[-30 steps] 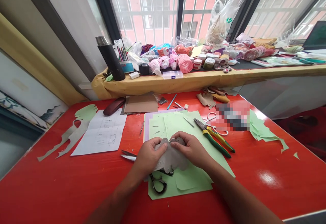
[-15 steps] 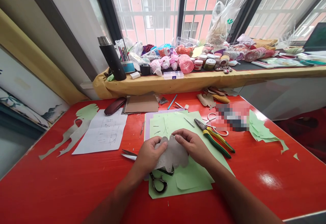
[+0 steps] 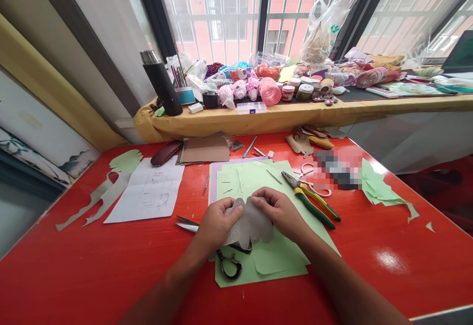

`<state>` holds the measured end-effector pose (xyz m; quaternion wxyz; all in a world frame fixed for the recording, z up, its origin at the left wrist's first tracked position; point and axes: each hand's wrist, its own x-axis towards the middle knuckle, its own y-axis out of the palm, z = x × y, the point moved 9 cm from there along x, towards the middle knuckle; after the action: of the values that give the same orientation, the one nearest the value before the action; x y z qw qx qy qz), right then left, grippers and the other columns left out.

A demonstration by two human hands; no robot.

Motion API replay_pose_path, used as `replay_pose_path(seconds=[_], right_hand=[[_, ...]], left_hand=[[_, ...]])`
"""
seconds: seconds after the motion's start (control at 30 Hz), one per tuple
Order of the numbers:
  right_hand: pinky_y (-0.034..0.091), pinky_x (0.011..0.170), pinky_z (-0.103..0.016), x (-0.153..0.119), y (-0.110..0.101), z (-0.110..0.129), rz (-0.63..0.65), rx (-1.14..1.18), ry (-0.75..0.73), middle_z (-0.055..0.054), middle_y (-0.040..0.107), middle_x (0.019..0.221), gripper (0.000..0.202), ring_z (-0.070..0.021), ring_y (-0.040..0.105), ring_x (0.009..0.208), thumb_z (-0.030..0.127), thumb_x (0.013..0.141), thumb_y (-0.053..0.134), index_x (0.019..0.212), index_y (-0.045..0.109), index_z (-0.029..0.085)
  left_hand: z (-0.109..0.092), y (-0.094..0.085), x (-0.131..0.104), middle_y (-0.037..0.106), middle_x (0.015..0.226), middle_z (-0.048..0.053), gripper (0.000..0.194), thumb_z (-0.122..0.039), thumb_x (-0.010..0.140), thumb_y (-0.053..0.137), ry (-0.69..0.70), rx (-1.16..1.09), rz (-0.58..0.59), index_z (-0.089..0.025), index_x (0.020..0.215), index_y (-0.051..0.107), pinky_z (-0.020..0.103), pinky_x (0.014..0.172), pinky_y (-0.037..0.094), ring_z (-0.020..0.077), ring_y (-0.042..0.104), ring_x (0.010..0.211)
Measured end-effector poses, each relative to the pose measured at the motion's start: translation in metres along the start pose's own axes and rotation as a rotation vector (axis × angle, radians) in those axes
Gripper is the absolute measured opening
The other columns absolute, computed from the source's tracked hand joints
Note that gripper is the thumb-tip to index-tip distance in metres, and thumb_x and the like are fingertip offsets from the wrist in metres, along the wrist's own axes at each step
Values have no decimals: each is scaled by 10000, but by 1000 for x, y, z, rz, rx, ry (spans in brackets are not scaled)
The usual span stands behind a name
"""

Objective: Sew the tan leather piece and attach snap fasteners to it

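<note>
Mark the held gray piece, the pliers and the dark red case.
Gray piece point(image 3: 254, 224), head view: middle of its face.
Pliers point(image 3: 309, 205), head view: green handle.
Dark red case point(image 3: 167, 153), head view: top surface.

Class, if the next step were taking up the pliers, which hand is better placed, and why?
Probably the right hand: the pliers lie on its side, while the left hand is farther off. Both hold the grey piece.

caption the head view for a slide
Left hand and right hand hold a scalloped grey sheet above pale green paper.
</note>
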<state>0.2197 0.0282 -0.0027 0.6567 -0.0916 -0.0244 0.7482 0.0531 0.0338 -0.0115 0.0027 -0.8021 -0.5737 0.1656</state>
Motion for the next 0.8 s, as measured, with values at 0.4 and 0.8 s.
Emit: replay_pose_path(seconds=[0.4, 0.8], right_hand=[[349, 558, -274, -1, 2, 1, 6, 33, 16, 0, 589, 760, 378, -149, 454, 654, 578, 905, 681, 903, 687, 200], [343, 538, -270, -2, 2, 0, 6, 33, 38, -3, 595, 764, 388, -150, 452, 643, 594, 908, 674, 930, 699, 207]], left_hand=[[-1, 0, -1, 609, 725, 0, 433, -597, 809, 661, 10, 22, -3, -168, 858, 693, 254, 562, 377, 156, 491, 639], [-2, -1, -2, 609, 717, -5, 412, -582, 817, 669, 13, 3, -5, -173, 861, 698, 247, 555, 376, 149, 486, 625]])
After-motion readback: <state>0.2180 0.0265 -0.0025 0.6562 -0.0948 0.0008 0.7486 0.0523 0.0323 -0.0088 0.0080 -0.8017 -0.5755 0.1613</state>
